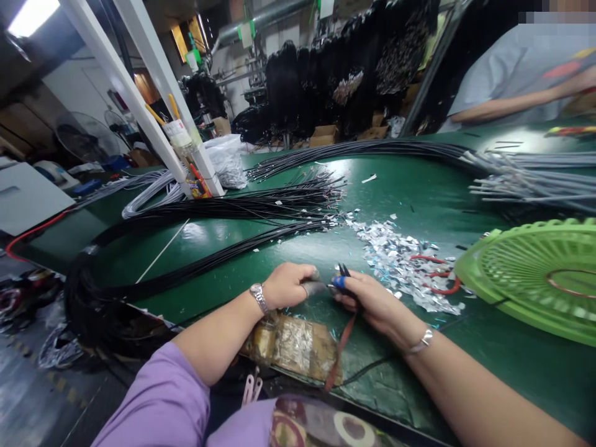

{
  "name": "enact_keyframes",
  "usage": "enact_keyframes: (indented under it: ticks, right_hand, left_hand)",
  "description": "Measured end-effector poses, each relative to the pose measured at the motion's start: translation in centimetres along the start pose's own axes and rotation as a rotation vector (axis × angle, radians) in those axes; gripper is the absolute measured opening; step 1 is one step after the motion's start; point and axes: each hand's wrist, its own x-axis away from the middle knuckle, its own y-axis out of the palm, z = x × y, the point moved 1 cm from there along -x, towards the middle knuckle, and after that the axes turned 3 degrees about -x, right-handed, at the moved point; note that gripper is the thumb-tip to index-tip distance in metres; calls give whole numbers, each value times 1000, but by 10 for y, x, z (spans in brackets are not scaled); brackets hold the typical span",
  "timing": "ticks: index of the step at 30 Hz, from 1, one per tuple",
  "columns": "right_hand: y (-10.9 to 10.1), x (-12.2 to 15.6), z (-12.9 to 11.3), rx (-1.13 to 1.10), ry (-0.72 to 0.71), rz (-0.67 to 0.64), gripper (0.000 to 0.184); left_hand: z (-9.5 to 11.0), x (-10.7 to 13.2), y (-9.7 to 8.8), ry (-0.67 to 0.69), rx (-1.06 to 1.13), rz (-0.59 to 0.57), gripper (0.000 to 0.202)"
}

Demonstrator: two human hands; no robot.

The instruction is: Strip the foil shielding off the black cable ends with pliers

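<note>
Head view: the right hand (365,292) is clamping a black-tipped tool (343,270), seemingly light, stiff, best held behind its tips. Just left, the left hand (287,287) is curling, contents too blurred to tell.

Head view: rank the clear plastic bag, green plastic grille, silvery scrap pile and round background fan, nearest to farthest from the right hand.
From the right hand:
1. Silvery scrap pile: just beyond the hand on the table.
2. Green plastic grille: off to the right.
3. Clear plastic bag: far left, beside the white posts.
4. Round background fan: farther left, beyond the table.
</note>
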Motion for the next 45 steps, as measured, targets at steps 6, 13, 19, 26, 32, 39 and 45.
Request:
enact_keyframes:
  ticks: [6, 13, 19, 26, 32, 39, 45]
  right_hand:
    - [-5, 6, -5, 287, -556, 177, 24]
    - [-2, 7, 4, 369, -706, 139, 25]
    - [2, 10, -4, 324, -602, 153, 24]
    - [9, 9, -8, 43, -350, 165, 27]
    - [8, 9, -8, -234, -136, 187, 32]
    - [3, 4, -7, -159, -108, 204, 26]
    - [-1, -1, -3, -159, -102, 209, 23]
  left_hand:
    - [-2, -5, 1, -300, 517, -56, 30]
    - [1, -3, 1, -334, 575, -106, 22]
    - [-2, -4, 4, -304, 565, -128, 34]
    - [0, -5, 9, -245, 417, -3, 42]
    - [3, 0, 4, 55, -150, 175, 18]
    - [1, 2, 0, 173, -174, -30, 13]
    - [-3, -2, 0, -137, 490, -2, 42]
